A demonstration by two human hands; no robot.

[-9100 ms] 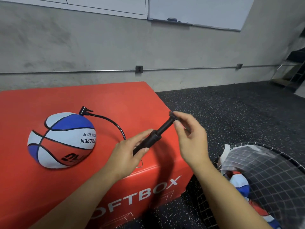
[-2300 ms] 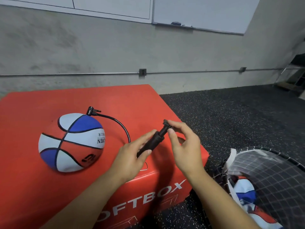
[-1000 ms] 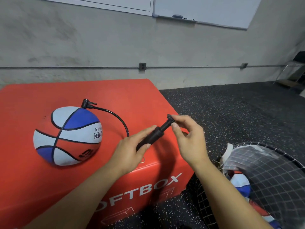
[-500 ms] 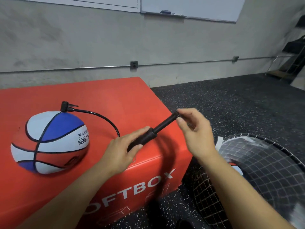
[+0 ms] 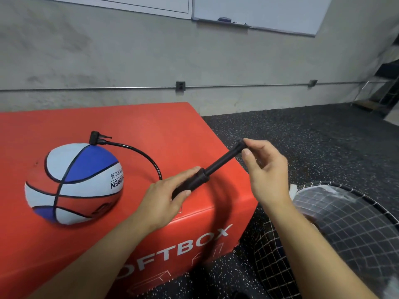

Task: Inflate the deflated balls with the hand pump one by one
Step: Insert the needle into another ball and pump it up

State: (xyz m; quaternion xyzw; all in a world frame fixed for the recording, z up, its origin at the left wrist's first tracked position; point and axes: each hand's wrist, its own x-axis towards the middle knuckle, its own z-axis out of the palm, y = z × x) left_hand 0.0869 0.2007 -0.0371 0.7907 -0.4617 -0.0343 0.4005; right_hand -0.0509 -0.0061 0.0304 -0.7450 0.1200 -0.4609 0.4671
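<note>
**Pump handle pulled out, ball sitting on the red box**

While the person is standing over the red soft box, both hands are working the black hand pump just above its near right corner. The left hand is wrapping around the fat barrel end, thumb lying along the top and fingers curling underneath, so it's gripping the pump body. The right hand is pinching the far tip of the plunger rod between thumb and fingertips, with the other fingers curling loosely behind. The rod is showing a good stretch out of the barrel, and the whole pump is tilting up and away to the right.

The ball is sitting on top of the box over on the left, well apart from the hands. It's the red, white and blue kind with black seams (some print on the side, partly readable as "DREN"). A thin black hose is arcing from behind the left hand up to a black nozzle head that is standing at the top of the ball. I can't tell how far the needle is in.

Down on the right, on the dark speckled floor, a black-rimmed net basket is showing pale shapes through the mesh, too blurry to make out. Behind everything a grey wall is carrying a whiteboard up top.
</note>
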